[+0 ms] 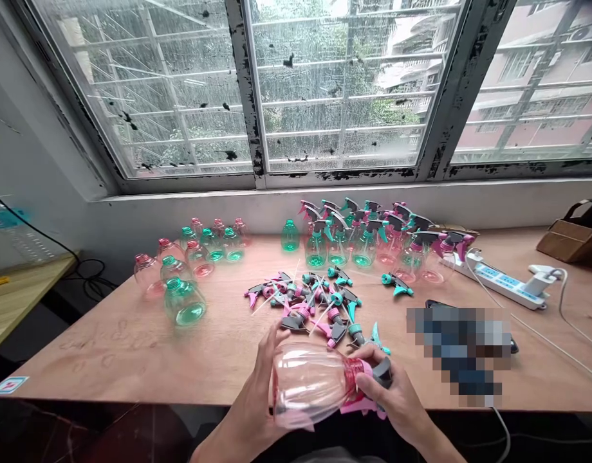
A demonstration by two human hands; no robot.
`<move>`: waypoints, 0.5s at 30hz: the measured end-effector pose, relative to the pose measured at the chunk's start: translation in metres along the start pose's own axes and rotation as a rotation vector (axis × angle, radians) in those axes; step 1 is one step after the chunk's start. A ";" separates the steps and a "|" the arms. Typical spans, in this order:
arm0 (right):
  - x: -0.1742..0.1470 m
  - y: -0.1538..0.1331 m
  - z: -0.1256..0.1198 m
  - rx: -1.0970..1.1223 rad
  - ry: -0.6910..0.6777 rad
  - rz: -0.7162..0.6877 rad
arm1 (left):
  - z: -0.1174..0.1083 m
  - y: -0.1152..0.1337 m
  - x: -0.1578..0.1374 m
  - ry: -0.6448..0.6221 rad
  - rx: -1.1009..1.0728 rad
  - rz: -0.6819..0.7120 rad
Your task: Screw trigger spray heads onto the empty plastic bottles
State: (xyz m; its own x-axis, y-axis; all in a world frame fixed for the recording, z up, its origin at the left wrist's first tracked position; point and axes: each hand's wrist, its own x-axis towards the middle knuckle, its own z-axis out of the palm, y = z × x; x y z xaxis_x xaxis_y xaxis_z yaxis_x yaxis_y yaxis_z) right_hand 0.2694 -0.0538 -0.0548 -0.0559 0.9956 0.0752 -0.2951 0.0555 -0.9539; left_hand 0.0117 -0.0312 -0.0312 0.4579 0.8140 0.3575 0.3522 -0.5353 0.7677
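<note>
A clear pink spray bottle [310, 384] lies sideways in front of me, over the table's front edge. My left hand [262, 386] is wrapped round its base end. At the neck, my right hand [385, 392] grips a pink and grey spray head [368, 379], which sits on the bottle's mouth. How far it is screwed on I cannot tell. Just beyond my hands lies a pile of loose spray heads [305, 299] in pink, green and grey, with thin white tubes. One green spray head [397, 283] lies apart to the right.
Bottles without heads, such as a green bottle [184, 302], stand at the left. Several bottles with spray heads [338, 247] are grouped near the window wall. On the right are a white power strip [503, 283], cables, a blurred dark device [462, 347] and a brown bag [571, 238].
</note>
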 end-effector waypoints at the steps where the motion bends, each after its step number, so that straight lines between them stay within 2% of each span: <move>1: -0.002 -0.001 0.000 -0.035 0.010 -0.055 | -0.001 0.002 -0.001 -0.048 -0.065 -0.049; 4: -0.005 -0.003 -0.003 -0.076 -0.031 -0.052 | -0.004 0.006 -0.005 -0.148 -0.133 -0.107; 8: -0.001 -0.005 -0.004 -0.049 -0.129 0.077 | -0.011 0.004 -0.006 -0.185 -0.040 -0.082; 11: 0.006 -0.004 0.000 0.045 -0.177 0.269 | -0.012 -0.003 -0.004 -0.140 0.144 0.034; 15: 0.007 0.004 0.007 0.182 -0.248 0.587 | -0.010 -0.005 -0.001 0.009 0.305 0.271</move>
State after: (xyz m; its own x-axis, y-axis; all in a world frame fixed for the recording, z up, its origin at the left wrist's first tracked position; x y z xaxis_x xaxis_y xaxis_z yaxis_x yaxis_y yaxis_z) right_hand 0.2616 -0.0471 -0.0560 -0.4683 0.8086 -0.3563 -0.3041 -0.5261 -0.7942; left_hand 0.0012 -0.0267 -0.0303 0.5609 0.6352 0.5310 0.4464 -0.7722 0.4521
